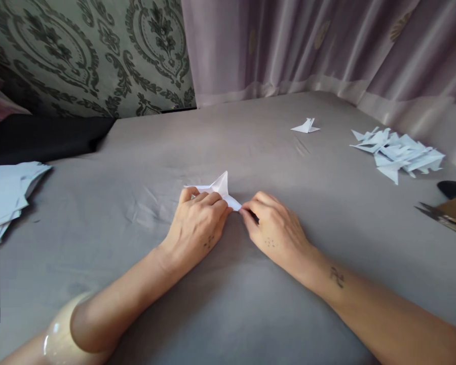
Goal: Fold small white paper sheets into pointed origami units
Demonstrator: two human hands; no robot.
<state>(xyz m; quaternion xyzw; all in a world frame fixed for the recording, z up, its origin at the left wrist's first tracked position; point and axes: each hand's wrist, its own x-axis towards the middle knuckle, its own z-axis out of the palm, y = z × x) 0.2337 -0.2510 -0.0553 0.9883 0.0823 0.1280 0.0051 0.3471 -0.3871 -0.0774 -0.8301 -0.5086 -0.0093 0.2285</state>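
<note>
A folded white paper piece (pixel 221 185) lies on the grey cloth surface at the middle, one pointed flap standing up and away from me. My left hand (pixel 201 215) presses over its near side with fingers bent, hiding much of the paper. At the paper's right tip, the thumb and forefinger of my right hand (pixel 270 218) are pinched together on the corner. A pale bangle (pixel 66 332) circles my left forearm.
A single folded paper shape (pixel 307 126) stands farther back. A heap of similar folded papers (pixel 401 152) lies right, with scissors (pixel 446 218) nearer me. Stacked paper sheets (pixel 7 197) and black cloth (pixel 45 137) are left. Curtains (pixel 281 45) hang behind.
</note>
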